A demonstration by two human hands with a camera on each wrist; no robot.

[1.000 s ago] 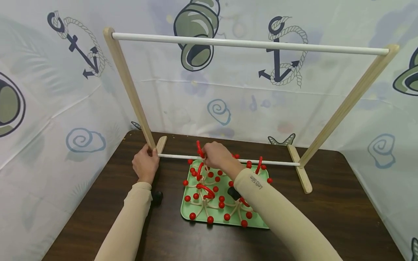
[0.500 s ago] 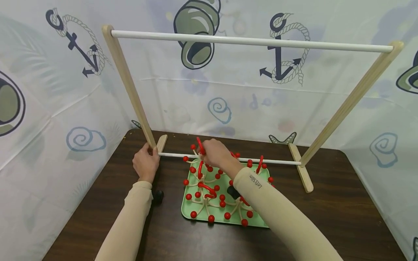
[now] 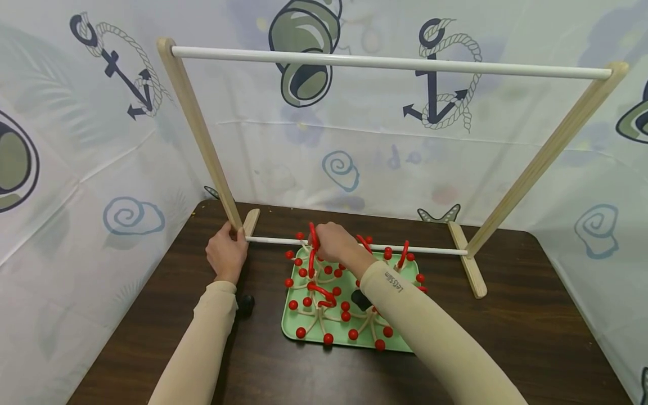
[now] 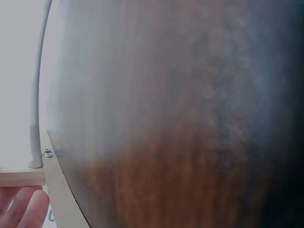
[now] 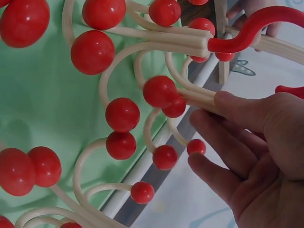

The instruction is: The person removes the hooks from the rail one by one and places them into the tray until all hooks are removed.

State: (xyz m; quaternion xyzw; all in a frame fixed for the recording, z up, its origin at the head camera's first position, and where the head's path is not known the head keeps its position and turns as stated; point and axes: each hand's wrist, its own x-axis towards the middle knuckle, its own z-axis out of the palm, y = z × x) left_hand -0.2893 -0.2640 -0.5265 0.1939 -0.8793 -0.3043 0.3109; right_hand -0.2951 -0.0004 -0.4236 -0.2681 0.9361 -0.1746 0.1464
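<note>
My right hand point(image 3: 335, 242) pinches the cream stem of a hanging ornament point(image 5: 199, 99) between thumb and fingers, at the far left part of a green tray point(image 3: 287, 326). This ornament has a red hook on top and curved cream arms tipped with red balls point(image 5: 165, 156). Several like it stand on the tray, one with its red hook point(image 5: 242, 40) close to the hand. At the left, my left hand point(image 3: 226, 254) grips the foot of a wooden post point(image 3: 202, 135); some of its fingers point(image 4: 34, 209) show under the wood in the left wrist view.
The posts carry a white top rod point(image 3: 385, 64) and a white lower rod point(image 3: 430, 250) that runs behind the tray's far edge. A wooden foot point(image 3: 468, 261) supports the right post. A printed curtain point(image 3: 283, 163) hangs behind the brown table point(image 3: 526, 337).
My right hand and the ornament rose a little over the tray's far edge, then came slightly down and nearer. The left hand has kept its place on the post.
</note>
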